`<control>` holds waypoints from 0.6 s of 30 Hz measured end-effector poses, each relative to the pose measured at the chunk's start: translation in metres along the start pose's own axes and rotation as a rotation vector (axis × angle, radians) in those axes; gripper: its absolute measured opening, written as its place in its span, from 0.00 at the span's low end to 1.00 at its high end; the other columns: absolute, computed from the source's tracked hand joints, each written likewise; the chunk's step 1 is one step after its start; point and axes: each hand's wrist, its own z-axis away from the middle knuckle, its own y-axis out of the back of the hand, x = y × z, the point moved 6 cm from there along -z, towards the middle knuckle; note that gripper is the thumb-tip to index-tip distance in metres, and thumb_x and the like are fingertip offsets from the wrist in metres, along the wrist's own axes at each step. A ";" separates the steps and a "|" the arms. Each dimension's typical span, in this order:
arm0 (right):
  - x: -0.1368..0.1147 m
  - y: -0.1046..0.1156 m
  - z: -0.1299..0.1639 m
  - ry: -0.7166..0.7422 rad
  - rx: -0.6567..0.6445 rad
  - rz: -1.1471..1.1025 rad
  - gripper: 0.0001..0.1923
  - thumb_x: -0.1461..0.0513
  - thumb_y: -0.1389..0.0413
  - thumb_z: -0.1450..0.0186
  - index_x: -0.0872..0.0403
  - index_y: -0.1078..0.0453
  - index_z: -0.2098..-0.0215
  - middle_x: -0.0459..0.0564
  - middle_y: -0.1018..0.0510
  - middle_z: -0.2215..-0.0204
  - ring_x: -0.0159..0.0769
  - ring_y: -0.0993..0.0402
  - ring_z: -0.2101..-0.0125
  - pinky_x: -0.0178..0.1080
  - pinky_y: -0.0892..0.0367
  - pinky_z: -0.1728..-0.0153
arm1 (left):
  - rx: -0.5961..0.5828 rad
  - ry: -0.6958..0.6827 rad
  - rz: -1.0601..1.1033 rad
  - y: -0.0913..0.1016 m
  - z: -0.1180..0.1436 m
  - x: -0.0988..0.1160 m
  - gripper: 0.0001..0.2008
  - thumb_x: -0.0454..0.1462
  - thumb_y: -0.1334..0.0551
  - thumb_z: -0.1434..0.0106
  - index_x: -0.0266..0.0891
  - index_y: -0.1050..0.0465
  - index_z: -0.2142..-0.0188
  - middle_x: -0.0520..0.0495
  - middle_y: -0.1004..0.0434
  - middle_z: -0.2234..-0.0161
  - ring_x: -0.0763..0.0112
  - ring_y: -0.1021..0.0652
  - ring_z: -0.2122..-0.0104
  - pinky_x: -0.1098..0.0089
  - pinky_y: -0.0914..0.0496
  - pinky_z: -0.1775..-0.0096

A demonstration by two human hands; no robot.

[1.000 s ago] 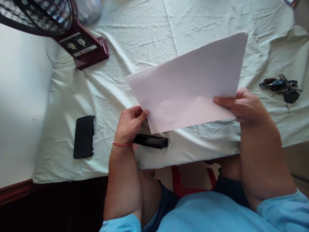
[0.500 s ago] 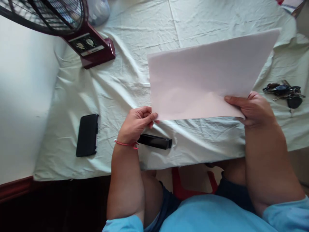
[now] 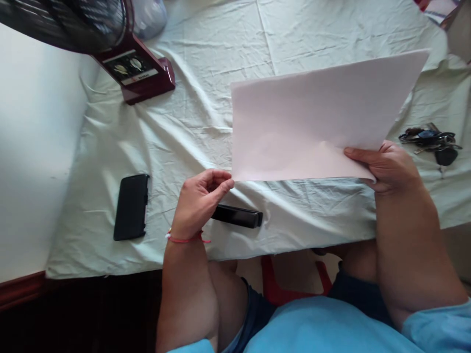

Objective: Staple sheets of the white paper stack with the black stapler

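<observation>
Holding the sheet of paper (image 3: 312, 122) up over the middle of the table (image 3: 206, 113), your right hand (image 3: 386, 164) pinches its near right corner, thumb on top. Your left hand (image 3: 200, 201) has curled fingers at the near left corner; I cannot tell if it grips. The paper looks plain, pale, flat, with no fold and no staple. The black stapler (image 3: 237, 215) lies untouched near the front edge, just under your left hand. So only 1 step, the lifting, looks done.
</observation>
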 end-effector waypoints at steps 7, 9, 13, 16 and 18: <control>0.003 0.006 -0.007 0.026 -0.017 -0.031 0.20 0.69 0.20 0.48 0.56 0.15 0.58 0.55 0.09 0.54 0.44 0.10 0.52 0.41 0.14 0.46 | -0.458 -0.179 -0.226 0.008 0.037 0.007 0.27 0.46 0.17 0.38 0.49 0.12 0.40 0.43 0.10 0.40 0.50 0.14 0.38 0.56 0.23 0.33; 0.004 0.004 -0.008 0.020 -0.025 -0.027 0.19 0.68 0.20 0.48 0.56 0.15 0.60 0.55 0.09 0.55 0.44 0.10 0.52 0.40 0.14 0.47 | -0.528 -0.196 -0.314 0.005 0.040 0.002 0.24 0.44 0.21 0.35 0.49 0.12 0.39 0.42 0.11 0.38 0.49 0.15 0.36 0.53 0.23 0.32; 0.007 -0.001 -0.009 0.018 -0.056 -0.031 0.19 0.67 0.19 0.49 0.55 0.13 0.61 0.53 0.08 0.55 0.42 0.11 0.53 0.36 0.14 0.49 | -0.456 -0.213 -0.400 0.004 0.035 -0.009 0.13 0.41 0.31 0.31 0.45 0.12 0.49 0.42 0.09 0.48 0.49 0.12 0.45 0.51 0.20 0.38; 0.009 -0.003 -0.010 0.016 -0.059 -0.032 0.18 0.67 0.19 0.48 0.54 0.13 0.60 0.53 0.08 0.55 0.42 0.10 0.55 0.36 0.14 0.51 | -0.365 -0.206 -0.349 0.009 0.032 -0.012 0.13 0.42 0.31 0.31 0.46 0.12 0.50 0.43 0.08 0.49 0.50 0.12 0.47 0.53 0.20 0.39; 0.012 -0.006 -0.009 0.006 -0.072 -0.017 0.17 0.66 0.19 0.48 0.54 0.13 0.61 0.54 0.08 0.57 0.42 0.10 0.56 0.36 0.14 0.52 | -0.295 -0.187 -0.292 0.014 0.031 -0.013 0.13 0.43 0.29 0.32 0.47 0.12 0.50 0.44 0.08 0.50 0.51 0.12 0.47 0.55 0.20 0.40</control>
